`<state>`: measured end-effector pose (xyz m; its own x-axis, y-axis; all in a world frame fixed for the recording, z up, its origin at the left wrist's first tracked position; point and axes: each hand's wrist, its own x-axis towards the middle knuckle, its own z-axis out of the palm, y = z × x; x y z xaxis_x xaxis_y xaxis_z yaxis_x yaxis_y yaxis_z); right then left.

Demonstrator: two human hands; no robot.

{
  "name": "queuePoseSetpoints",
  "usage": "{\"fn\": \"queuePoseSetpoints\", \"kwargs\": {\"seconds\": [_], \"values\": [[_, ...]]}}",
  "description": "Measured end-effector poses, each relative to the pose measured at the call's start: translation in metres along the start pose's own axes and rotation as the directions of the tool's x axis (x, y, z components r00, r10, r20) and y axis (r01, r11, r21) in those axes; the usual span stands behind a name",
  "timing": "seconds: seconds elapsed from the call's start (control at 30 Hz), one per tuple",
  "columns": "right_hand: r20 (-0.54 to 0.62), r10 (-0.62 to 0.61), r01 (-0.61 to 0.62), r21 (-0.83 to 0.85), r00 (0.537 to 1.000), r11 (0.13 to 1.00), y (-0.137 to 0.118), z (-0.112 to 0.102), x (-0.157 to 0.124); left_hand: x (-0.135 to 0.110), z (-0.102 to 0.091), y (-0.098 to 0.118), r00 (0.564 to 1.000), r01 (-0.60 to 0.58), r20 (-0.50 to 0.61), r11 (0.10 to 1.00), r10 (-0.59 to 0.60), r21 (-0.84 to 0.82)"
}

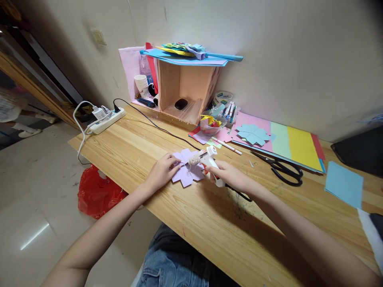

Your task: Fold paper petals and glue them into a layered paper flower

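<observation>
A purple paper flower with notched petals lies on the wooden table in front of me. My left hand pinches the flower's left side, thumb and fingers close together on a petal. In my right hand is a white hot glue gun with an orange trigger. Its nozzle points left and down at the middle of the flower; whether the tip touches the paper I cannot tell. A black cord runs from the glue gun's handle.
Black-handled scissors, light blue paper and coloured sheets with a blue paper flower lie to the right. Behind stand a plastic bowl and cardboard box. A power strip is at the left; a red bag is below.
</observation>
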<state>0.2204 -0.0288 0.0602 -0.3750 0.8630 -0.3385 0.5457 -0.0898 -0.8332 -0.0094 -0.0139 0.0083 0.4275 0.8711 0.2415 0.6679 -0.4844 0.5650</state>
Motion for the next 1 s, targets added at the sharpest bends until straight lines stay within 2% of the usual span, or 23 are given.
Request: {"fn": "queuePoseSetpoints", "kwargs": {"seconds": [0.13,0.4,0.57,0.73,0.87,1.0], "values": [[0.002,0.009,-0.01,0.14,1.0,0.99,0.007,-0.003,-0.001,-0.002,0.002,-0.003,0.998,-0.05,0.049,0.997,0.047,0.051],[-0.065,-0.004,0.028,0.369,0.998,0.929,0.042,-0.015,-0.008,0.004,-0.005,0.001,0.989,-0.128,0.096,0.97,0.109,0.207],[-0.12,0.028,0.039,0.519,0.992,0.854,0.041,-0.017,-0.016,0.014,-0.009,-0.004,0.987,-0.119,0.122,0.982,0.101,0.148],[-0.121,0.026,0.037,0.493,0.992,0.869,0.037,-0.02,-0.019,0.01,-0.007,-0.003,0.997,-0.035,0.073,0.985,0.023,0.166],[-0.11,0.001,0.049,0.452,0.994,0.891,0.04,-0.021,-0.017,-0.002,-0.002,0.01,0.997,0.019,0.07,0.984,-0.032,0.179],[-0.122,0.009,0.038,0.377,0.992,0.925,0.039,-0.022,-0.017,-0.007,0.003,0.024,0.994,0.007,0.105,0.983,-0.026,0.183]]}}
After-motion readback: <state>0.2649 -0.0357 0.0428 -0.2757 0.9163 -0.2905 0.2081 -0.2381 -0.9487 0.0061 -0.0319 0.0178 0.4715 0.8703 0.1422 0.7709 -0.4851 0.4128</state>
